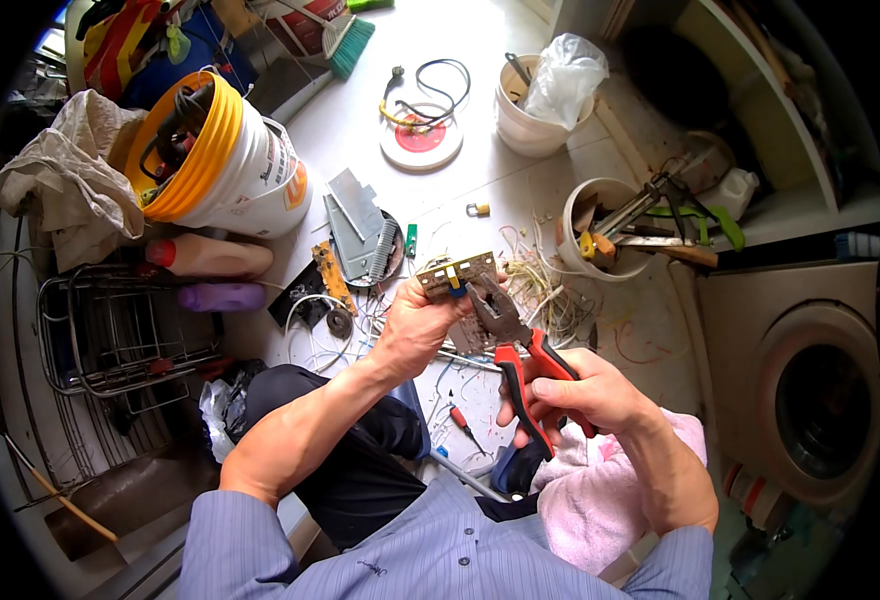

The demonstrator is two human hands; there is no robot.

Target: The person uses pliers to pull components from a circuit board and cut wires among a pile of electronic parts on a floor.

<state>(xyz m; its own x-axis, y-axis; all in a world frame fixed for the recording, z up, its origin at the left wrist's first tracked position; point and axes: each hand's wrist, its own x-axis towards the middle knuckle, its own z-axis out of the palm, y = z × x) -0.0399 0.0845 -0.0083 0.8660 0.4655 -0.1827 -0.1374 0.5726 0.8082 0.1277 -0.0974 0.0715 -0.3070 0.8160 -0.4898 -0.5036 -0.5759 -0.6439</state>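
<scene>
My left hand (415, 325) is closed on the near left edge of a small circuit board (478, 264), which carries a yellow and blue component. In my right hand (600, 395) is a pair of pliers (501, 318) with red and black handles. The handles are spread, and the jaws reach the near side of the board beside the blue part. Whether they grip anything there I cannot tell. Beneath the board, a tangle of pale wires (550, 295) lies on the floor. A red and black screwdriver (463, 422) rests below the pliers.
Metal plates (355, 215) and a dark round pan lie left of the board. A yellow-rimmed bucket (225, 160) stands at far left, a tool bucket (600, 215) at right. Further back are a coiled cable (445, 85) and a white bucket (530, 125). A washing machine (760, 300) borders the right.
</scene>
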